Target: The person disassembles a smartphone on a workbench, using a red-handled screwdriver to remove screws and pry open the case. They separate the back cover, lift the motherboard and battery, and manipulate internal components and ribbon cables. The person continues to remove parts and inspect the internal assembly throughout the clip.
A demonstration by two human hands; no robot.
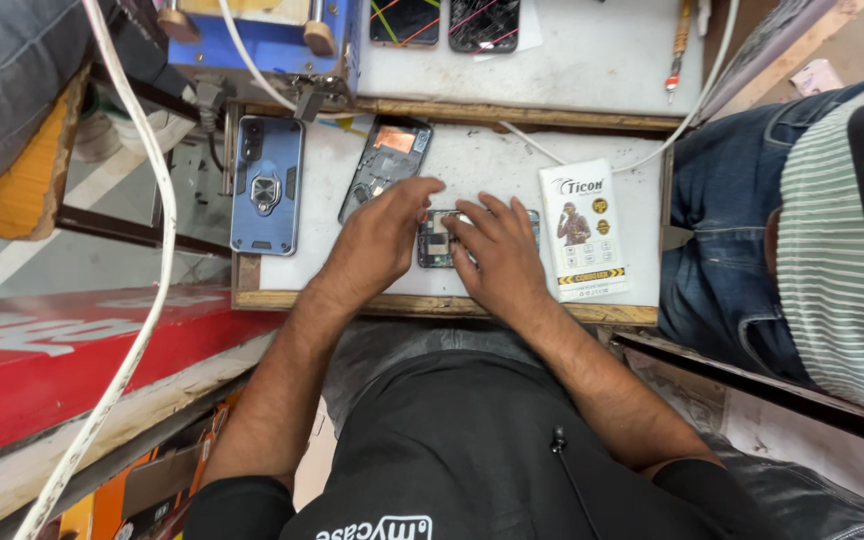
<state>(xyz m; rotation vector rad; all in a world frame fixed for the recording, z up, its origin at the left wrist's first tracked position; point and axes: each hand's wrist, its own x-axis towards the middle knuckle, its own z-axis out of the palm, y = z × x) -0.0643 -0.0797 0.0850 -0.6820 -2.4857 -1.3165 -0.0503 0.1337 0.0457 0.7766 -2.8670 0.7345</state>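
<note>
An opened phone (436, 243) lies flat on a small white work board (472, 165), its inner parts showing. My left hand (384, 232) rests on its left end, fingers stretched toward the top edge. My right hand (497, 252) covers its right half and presses down on it with the fingertips. Whether a small tool sits under the fingers, I cannot tell. A second opened phone frame (385, 165) lies tilted just beyond my left hand.
A blue phone case with a ring (267, 185) lies at the board's left edge, and a white printed packet (582, 230) at the right. Two cracked phones (447, 22) sit on a farther white board. A person in jeans (742, 230) sits at right. A white cable (142, 250) runs down left.
</note>
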